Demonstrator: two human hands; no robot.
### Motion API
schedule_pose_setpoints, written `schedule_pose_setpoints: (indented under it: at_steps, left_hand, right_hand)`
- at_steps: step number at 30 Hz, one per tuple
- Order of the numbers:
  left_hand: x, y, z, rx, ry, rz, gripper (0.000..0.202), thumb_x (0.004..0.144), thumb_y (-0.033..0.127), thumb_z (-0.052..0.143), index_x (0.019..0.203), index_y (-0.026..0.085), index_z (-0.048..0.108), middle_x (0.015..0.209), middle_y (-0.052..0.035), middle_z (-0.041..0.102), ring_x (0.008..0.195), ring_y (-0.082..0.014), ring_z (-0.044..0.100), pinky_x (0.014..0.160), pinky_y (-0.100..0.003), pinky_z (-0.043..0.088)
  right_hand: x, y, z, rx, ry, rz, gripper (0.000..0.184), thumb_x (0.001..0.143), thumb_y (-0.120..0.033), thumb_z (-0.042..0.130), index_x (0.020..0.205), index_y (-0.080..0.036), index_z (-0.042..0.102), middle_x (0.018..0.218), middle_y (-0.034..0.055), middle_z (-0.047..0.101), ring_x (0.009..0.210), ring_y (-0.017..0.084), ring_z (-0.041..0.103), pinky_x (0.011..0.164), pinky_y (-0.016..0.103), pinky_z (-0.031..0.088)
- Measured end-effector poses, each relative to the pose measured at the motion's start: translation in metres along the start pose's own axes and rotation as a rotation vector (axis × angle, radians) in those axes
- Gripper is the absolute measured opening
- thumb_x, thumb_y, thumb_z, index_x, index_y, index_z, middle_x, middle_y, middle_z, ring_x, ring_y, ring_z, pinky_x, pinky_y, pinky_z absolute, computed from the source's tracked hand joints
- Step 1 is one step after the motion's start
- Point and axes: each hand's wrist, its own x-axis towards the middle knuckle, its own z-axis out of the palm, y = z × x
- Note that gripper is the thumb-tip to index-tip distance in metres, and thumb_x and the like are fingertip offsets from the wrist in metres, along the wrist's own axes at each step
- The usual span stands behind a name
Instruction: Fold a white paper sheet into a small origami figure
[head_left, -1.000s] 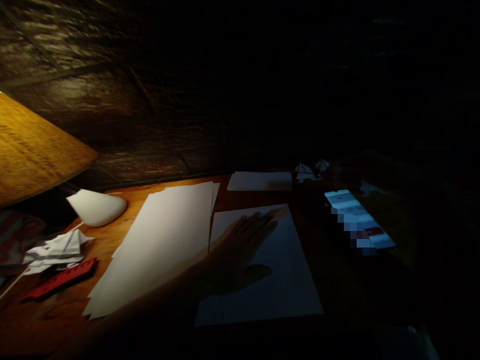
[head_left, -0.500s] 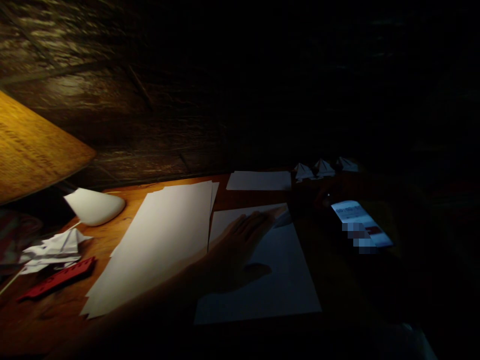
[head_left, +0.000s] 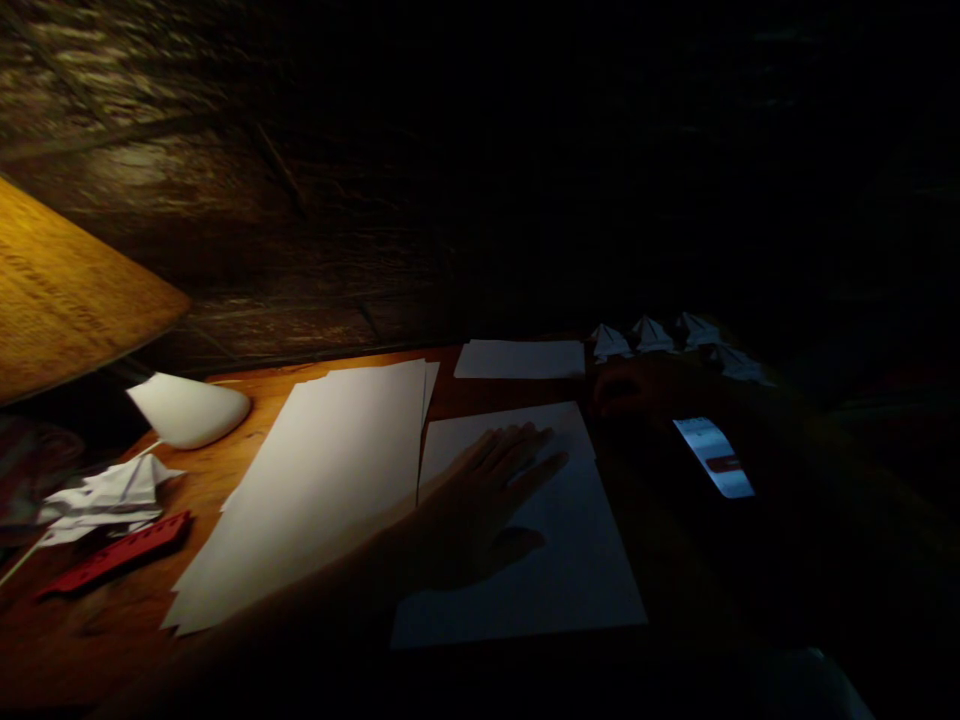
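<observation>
White paper [head_left: 570,570], left grip [head_left: 480,505] splayed atop, apparently palm-down

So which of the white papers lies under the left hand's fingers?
The shadowed middle sheet has the left hand spread over it; neither the brightly lit stack on its left nor the smaller paper behind does.

Wall [head_left: 142,165]: rough, ridged, sheen in lit patches. Tabletop [head_left: 97,650]: wood, brown, faintly glossy. Lampshade [head_left: 75,300]: matt, woven-looking. Lamp base [head_left: 191,412]: smooth, white; plastic or ceramic, can't tell. Paper stack [head_left: 352,440], loose sheet [head_left: 562,570]: smooth, matt. Folded papers [head_left: 651,335]: creased. Red strip [head_left: 120,555]: plastic-looking. Phone [head_left: 712,455]: smooth, glassy screen.
</observation>
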Motion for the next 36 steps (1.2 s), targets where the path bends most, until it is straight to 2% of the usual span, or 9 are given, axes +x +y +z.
schedule_pose_setpoints:
  at_steps: [4, 8, 10, 14, 20, 23, 27, 31, 36]
  left_hand:
    - [0.001, 0.000, -0.001, -0.028, -0.003, -0.001, 0.091, 0.098, 0.038, 0.061, 0.167, 0.026, 0.003, 0.174, -0.0095, 0.017, 0.161, -0.0331, 0.012, 0.130, -0.060, 0.019]
    - [0.000, -0.001, 0.000, -0.010, 0.003, -0.025, 0.082, 0.096, 0.043, 0.064, 0.164, 0.027, 0.021, 0.174, -0.0104, 0.017, 0.161, -0.0369, 0.013, 0.128, -0.064, 0.021]
    - [0.000, -0.001, 0.000, 0.001, -0.001, -0.039, 0.078, 0.096, 0.045, 0.065, 0.162, 0.029, 0.027, 0.174, -0.0105, 0.016, 0.160, -0.0383, 0.014, 0.127, -0.066, 0.022]
    - [0.000, 0.000, -0.002, 0.026, -0.024, -0.060, 0.077, 0.097, 0.047, 0.063, 0.163, 0.030, 0.027, 0.174, -0.0111, 0.015, 0.160, -0.0396, 0.014, 0.126, -0.068, 0.022]
    - [-0.005, 0.000, -0.004, 0.028, 0.004, -0.187, 0.089, 0.088, 0.066, 0.070, 0.162, 0.043, 0.027, 0.175, -0.0095, 0.006, 0.156, -0.0542, 0.006, 0.116, -0.084, 0.019]
    - [-0.008, 0.000, -0.002, 0.023, 0.008, -0.209, 0.091, 0.085, 0.071, 0.069, 0.162, 0.045, 0.027, 0.175, -0.0104, 0.006, 0.155, -0.0582, 0.006, 0.113, -0.087, 0.019]
    - [-0.009, 0.000, 0.000, 0.024, -0.006, -0.196, 0.093, 0.086, 0.071, 0.069, 0.163, 0.043, 0.026, 0.174, -0.0117, 0.006, 0.154, -0.0574, 0.008, 0.113, -0.087, 0.019]
    - [-0.009, 0.000, 0.000, 0.039, 0.001, -0.197, 0.091, 0.087, 0.071, 0.067, 0.163, 0.043, 0.026, 0.175, -0.0107, 0.005, 0.155, -0.0560, 0.009, 0.114, -0.086, 0.018]
    - [-0.008, -0.003, 0.002, 0.044, -0.038, -0.130, 0.090, 0.092, 0.073, 0.057, 0.165, 0.038, 0.019, 0.175, -0.0067, 0.012, 0.159, -0.0453, 0.010, 0.122, -0.077, 0.017]
  right_hand:
    - [0.000, -0.003, 0.004, 0.004, 0.021, 0.006, 0.020, 0.084, -0.037, 0.069, 0.097, -0.022, 0.073, 0.106, 0.0051, 0.076, 0.102, 0.026, 0.069, 0.090, 0.037, 0.048]
    - [0.000, -0.002, 0.006, -0.010, 0.020, 0.008, 0.026, 0.075, -0.029, 0.074, 0.100, -0.021, 0.071, 0.110, 0.0054, 0.074, 0.104, 0.026, 0.068, 0.091, 0.035, 0.049]
    - [0.002, -0.002, 0.007, -0.032, 0.028, -0.002, 0.023, 0.076, -0.026, 0.073, 0.098, -0.022, 0.071, 0.110, 0.0051, 0.073, 0.105, 0.025, 0.067, 0.092, 0.035, 0.048]
    - [0.003, -0.002, 0.007, -0.060, 0.051, -0.048, 0.017, 0.080, -0.025, 0.070, 0.096, -0.020, 0.073, 0.110, 0.0069, 0.072, 0.104, 0.024, 0.065, 0.093, 0.034, 0.047]
    - [-0.001, -0.002, 0.003, -0.014, 0.052, 0.007, 0.019, 0.079, -0.020, 0.068, 0.097, -0.022, 0.072, 0.104, 0.0038, 0.074, 0.098, 0.023, 0.067, 0.087, 0.033, 0.047]
    - [-0.001, 0.001, 0.004, 0.038, 0.061, -0.013, 0.021, 0.078, -0.019, 0.065, 0.098, -0.022, 0.072, 0.104, 0.0030, 0.075, 0.098, 0.022, 0.068, 0.087, 0.032, 0.047]
    - [0.001, 0.006, 0.009, 0.013, 0.115, -0.037, 0.019, 0.081, -0.025, 0.068, 0.099, -0.023, 0.073, 0.105, 0.0031, 0.075, 0.098, 0.023, 0.068, 0.088, 0.033, 0.048]
    - [0.004, 0.004, 0.010, -0.003, 0.097, -0.072, 0.018, 0.083, -0.030, 0.068, 0.099, -0.024, 0.074, 0.107, 0.0042, 0.075, 0.101, 0.025, 0.068, 0.089, 0.036, 0.048]
    - [0.004, -0.003, 0.008, 0.017, 0.089, -0.038, 0.013, 0.082, -0.028, 0.069, 0.093, -0.024, 0.074, 0.102, 0.0048, 0.076, 0.098, 0.027, 0.069, 0.088, 0.037, 0.048]
